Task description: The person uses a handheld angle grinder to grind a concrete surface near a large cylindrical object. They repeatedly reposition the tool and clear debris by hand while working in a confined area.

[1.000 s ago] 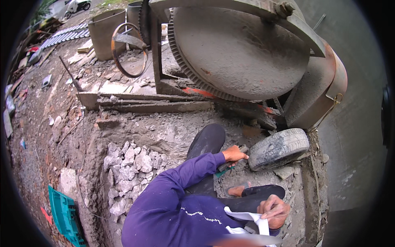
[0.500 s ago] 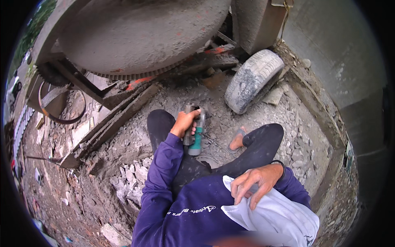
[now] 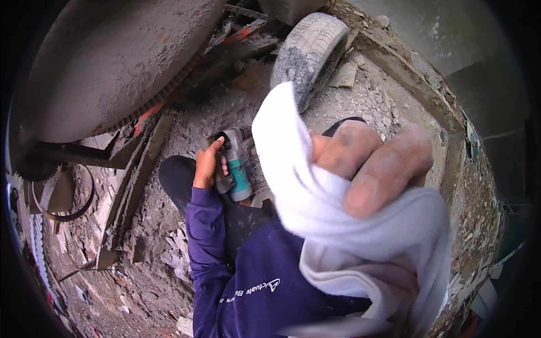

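In my right hand (image 3: 375, 163) is a white cloth (image 3: 315, 208), raised close to the camera and pinched between the fingers, with part of it hanging over my chest. The cloth hides some of that hand and my right forearm. My left hand (image 3: 208, 164) is wrapped around the grip of a teal and grey power tool (image 3: 241, 179), which stands between my legs. The tool's lower end is partly hidden by my dark-trousered leg and purple sleeve (image 3: 205, 225).
A dusty tyre (image 3: 307, 53) lies on the rubble ahead. At upper left is a large cement-crusted drum (image 3: 118, 62) with a toothed rim, beside rusty metal beams (image 3: 141, 180). A thin metal hoop (image 3: 63, 194) stands at far left. Broken stone (image 3: 174, 253) surrounds me.
My right hand has lifted the white cloth from my chest up close to the camera. The whole view has shifted and tilted. My left hand remains on the power tool.
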A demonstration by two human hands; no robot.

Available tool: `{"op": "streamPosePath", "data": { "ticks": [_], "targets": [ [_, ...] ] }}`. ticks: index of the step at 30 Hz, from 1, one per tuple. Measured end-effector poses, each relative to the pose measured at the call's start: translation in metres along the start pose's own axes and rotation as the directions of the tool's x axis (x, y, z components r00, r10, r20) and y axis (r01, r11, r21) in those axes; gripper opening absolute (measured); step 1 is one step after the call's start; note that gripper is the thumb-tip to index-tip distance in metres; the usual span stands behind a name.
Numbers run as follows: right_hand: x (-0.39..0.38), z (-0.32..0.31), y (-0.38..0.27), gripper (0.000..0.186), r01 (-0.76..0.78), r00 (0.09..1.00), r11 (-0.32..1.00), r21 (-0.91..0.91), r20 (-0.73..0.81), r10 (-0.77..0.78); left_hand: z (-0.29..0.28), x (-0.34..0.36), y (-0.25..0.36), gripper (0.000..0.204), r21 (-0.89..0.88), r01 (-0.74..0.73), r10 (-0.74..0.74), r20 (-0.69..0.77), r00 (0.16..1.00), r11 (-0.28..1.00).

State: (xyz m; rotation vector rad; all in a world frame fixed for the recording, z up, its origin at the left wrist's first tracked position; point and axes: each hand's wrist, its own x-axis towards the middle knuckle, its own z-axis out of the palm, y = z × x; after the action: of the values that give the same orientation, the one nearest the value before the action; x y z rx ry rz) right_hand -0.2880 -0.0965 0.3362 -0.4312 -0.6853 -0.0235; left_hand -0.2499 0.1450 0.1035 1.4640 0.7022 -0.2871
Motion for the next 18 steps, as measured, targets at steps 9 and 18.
{"op": "streamPosePath", "data": {
  "ticks": [9,18],
  "targets": [
    [-0.003,0.029,0.0,0.034,-0.145,0.983,0.94,0.308,0.155,0.1,0.019,0.002,-0.001,0.038,-0.013,-0.034,0.034,0.044,0.998,0.999],
    [-0.02,0.042,0.004,0.04,-0.141,0.988,0.914,0.38,0.115,0.104,0.016,0.002,-0.002,0.039,0.005,-0.046,0.046,0.049,0.998,0.999]
  ]
}}
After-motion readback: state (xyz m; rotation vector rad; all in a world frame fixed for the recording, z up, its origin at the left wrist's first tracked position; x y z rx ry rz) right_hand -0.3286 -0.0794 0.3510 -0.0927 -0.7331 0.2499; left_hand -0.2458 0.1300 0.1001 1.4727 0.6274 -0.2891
